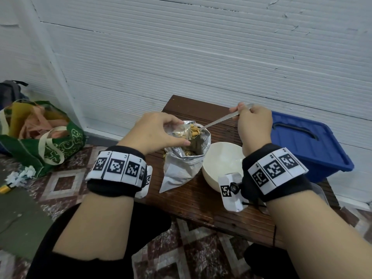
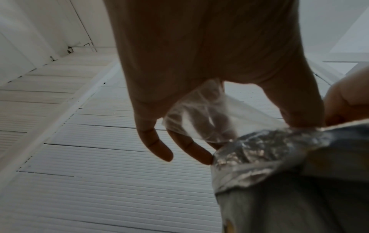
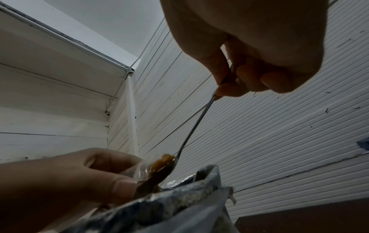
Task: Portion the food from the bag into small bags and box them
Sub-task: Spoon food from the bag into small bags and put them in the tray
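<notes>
A silver foil bag (image 1: 182, 164) stands open on the low wooden table (image 1: 201, 200), with tan snack pieces inside. My left hand (image 1: 155, 131) pinches a small clear plastic bag (image 1: 181, 132) open just above the foil bag's mouth. In the left wrist view the clear bag (image 2: 201, 115) hangs between my fingers (image 2: 157, 148) over the foil rim (image 2: 259, 156). My right hand (image 1: 251, 121) grips the handle of a metal spoon (image 1: 219, 120). Its bowl carries tan food (image 3: 161, 162) at the small bag's opening.
An empty white bowl (image 1: 223, 164) sits right of the foil bag. A blue lidded plastic box (image 1: 308, 141) stands at the table's right end against the white wall. A green tote bag (image 1: 40, 135) with clothes and crumpled paper lie on the tiled floor at left.
</notes>
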Tool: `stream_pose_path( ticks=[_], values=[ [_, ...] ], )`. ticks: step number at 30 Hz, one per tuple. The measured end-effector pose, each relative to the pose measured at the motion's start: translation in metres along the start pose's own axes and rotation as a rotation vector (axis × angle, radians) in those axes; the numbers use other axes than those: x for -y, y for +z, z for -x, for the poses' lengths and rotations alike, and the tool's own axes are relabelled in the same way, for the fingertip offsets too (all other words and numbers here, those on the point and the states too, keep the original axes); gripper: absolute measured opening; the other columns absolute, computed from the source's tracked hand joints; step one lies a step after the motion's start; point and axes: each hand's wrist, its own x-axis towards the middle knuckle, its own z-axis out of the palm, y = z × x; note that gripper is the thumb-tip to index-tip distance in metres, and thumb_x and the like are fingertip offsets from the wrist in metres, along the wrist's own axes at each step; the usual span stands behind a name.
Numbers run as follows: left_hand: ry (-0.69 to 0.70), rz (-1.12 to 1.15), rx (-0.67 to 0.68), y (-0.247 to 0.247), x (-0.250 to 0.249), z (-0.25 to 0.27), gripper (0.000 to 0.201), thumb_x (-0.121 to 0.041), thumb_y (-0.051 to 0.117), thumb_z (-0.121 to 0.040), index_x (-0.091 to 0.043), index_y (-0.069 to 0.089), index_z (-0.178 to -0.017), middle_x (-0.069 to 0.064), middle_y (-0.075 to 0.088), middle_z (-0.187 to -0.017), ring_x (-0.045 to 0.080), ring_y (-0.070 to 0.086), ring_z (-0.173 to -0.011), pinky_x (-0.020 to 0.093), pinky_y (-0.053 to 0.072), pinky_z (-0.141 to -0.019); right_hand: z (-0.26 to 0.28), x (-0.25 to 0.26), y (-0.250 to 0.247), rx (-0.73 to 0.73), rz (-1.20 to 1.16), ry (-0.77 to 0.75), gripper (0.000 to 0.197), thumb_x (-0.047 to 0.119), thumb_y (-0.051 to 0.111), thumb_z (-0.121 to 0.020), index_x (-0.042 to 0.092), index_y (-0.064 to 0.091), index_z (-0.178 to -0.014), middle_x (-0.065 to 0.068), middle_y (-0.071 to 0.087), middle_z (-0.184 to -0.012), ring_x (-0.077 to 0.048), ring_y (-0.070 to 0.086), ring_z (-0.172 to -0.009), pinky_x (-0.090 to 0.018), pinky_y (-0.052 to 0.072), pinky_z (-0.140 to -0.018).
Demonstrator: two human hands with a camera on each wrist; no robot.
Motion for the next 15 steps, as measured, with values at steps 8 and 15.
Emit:
stream_pose_path(
  ticks=[8,15],
  values=[
    [-0.006,-0.037,-0.033,0.0033,0.0028,-0.0031,0.053,-0.067,0.077,-0.059,-0.041,0.066,-0.104,-0.023,0.063,-0.102,0.007,0.053,-0.109,0.045,0.037,-0.103,-0.0041,0.0052,0.0022,0.019,-0.034,0.013,0.038,0.021,0.048,-0.099,0.021,0.065,-0.065,-0.002,0.064,-0.078,-0.007,0.047,-0.058,-0.021,0.038,-0.058],
    [0.053,-0.128,-0.09,0.0084,-0.0064,-0.0025,0.049,-0.067,0.07,-0.064,-0.043,0.064,-0.106,-0.029,0.054,-0.094,-0.004,0.038,-0.099,0.028,0.012,-0.077,-0.0035,0.0059,0.0048,0.031,-0.05,0.006,0.036,0.022,0.048,-0.099,0.021,0.066,-0.067,0.0,0.063,-0.077,-0.007,0.051,-0.063,-0.021,0.042,-0.063]
  ],
)
